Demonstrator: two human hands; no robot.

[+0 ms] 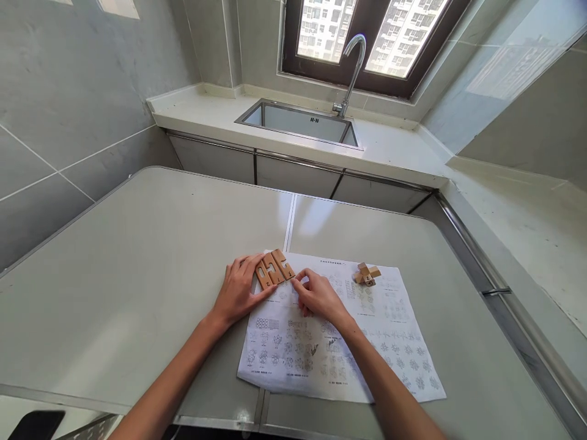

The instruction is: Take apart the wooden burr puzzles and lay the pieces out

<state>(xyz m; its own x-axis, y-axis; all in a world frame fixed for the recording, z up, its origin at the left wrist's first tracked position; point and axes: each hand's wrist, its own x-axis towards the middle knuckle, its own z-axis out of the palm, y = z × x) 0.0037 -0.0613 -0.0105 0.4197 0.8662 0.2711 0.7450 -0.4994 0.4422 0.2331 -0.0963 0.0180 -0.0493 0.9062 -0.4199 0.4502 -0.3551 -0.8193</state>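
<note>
As we look down over the grey-white tabletop (137, 244), our eyes go straight to the middle of the frame, where a row of flat brown wooden pieces (275, 269) with cut-out notches and dark printed marks lies side by side, slanting slightly. They sit over the upper left corner of a large white paper sheet (316, 382) printed with rows of small diagrams, and we can make out a 2 on one of them.

On the left of the row we see the bare left hand (238, 290), its curled fingers at the upper left edge and its thumb reaching along the lower edge, so the pieces are bracketed in a partly opened grip. Coming in from the right, the bare right hand (318, 296) has its thumb and forefinger drawn close together at the lower right corner of the row; we cannot tell whether they pinch anything, and the other fingers fold underneath.

Over at centre right, near the sheet's upper right corner, we spot a light-brown interlocked wooden block puzzle (367, 275), its bars crossing, well apart from both hands.

Further up the frame we have the rectangular steel sink (298, 122) set in a cream counter (389, 143), with the curved chrome tap (355, 67) rising in front of the dark-framed window (367, 46).
</note>
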